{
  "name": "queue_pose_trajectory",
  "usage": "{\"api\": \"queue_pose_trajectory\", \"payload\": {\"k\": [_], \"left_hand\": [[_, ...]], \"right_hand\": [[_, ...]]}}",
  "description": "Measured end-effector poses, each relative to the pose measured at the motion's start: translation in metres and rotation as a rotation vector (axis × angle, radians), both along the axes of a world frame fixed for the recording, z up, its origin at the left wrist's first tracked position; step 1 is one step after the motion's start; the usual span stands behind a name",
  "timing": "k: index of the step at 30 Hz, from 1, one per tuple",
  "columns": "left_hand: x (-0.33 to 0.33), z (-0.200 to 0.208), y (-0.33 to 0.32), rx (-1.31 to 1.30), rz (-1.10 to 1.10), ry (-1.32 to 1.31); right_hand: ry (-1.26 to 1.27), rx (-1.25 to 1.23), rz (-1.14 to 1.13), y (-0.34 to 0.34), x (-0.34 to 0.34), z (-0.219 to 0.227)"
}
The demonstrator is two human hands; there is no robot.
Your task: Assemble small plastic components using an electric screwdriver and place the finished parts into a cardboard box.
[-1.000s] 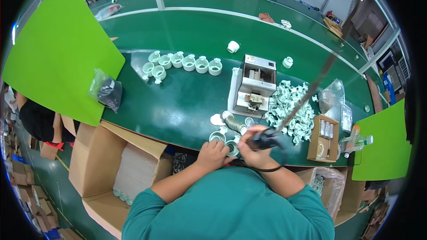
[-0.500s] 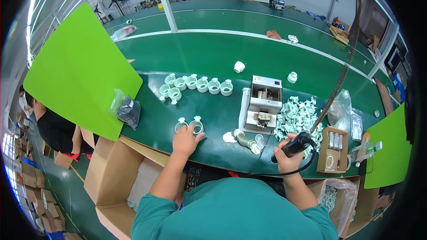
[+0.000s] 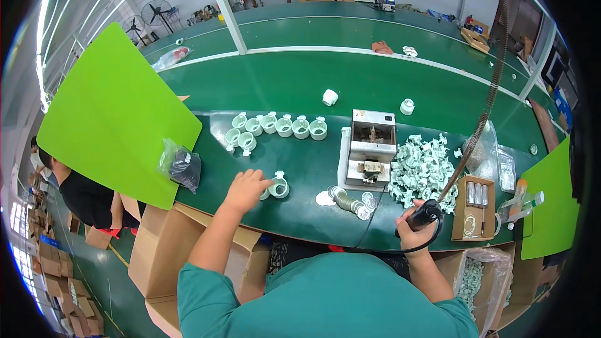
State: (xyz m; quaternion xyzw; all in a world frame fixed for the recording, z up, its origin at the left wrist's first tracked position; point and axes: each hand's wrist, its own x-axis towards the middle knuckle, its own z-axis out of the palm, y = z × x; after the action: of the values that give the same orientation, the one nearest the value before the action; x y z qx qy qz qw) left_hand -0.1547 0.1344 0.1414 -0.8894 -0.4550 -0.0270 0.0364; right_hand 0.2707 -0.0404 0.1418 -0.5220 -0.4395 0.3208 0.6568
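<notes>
Left hand [image 3: 245, 191] spread beside two pale-green cups [image 3: 279, 188]; right hand [image 3: 411, 233] wrapped round black corded power screwdriver [image 3: 426, 213].

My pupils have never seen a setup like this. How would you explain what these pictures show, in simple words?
No robot here: a person works with bare hands, and a wide, bent-looking camera worn on the head looks down at them. The right hand grips a black tool on a coiled line. The left hand, fingers spread, is at two pale cups; whether it touches them is unclear. On the green table are more cups, a metal machine, round discs and heaped pale plastic pieces.
</notes>
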Motion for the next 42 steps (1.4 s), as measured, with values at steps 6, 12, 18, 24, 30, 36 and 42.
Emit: {"api": "queue_pose_trajectory", "payload": {"k": [6,12,18,24,30,36,42], "left_hand": [[0.013,-0.010,0.026,0.014,-0.047,0.163],[0.028,-0.049,0.079,0.115,0.301,-0.026],[0.052,-0.041,0.129,-0.062,0.577,-0.097],[0.055,-0.039,0.156,-0.121,0.718,-0.152],[0.060,-0.038,0.162,-0.127,0.739,-0.183],[0.062,-0.033,0.163,-0.135,0.732,-0.262],[0.027,-0.036,0.167,-0.059,0.679,-0.398]], "right_hand": [[-0.031,0.047,-0.009,0.001,0.001,-0.013],[0.017,-0.010,0.005,-0.003,0.000,-0.017],[0.013,-0.038,-0.030,-0.009,0.000,-0.006],[0.029,-0.085,-0.080,-0.014,0.003,-0.003],[-0.006,-0.063,-0.079,-0.014,0.005,-0.008],[-0.027,-0.037,-0.062,-0.014,0.000,-0.008],[-0.013,-0.063,-0.056,-0.012,-0.004,-0.009]]}}
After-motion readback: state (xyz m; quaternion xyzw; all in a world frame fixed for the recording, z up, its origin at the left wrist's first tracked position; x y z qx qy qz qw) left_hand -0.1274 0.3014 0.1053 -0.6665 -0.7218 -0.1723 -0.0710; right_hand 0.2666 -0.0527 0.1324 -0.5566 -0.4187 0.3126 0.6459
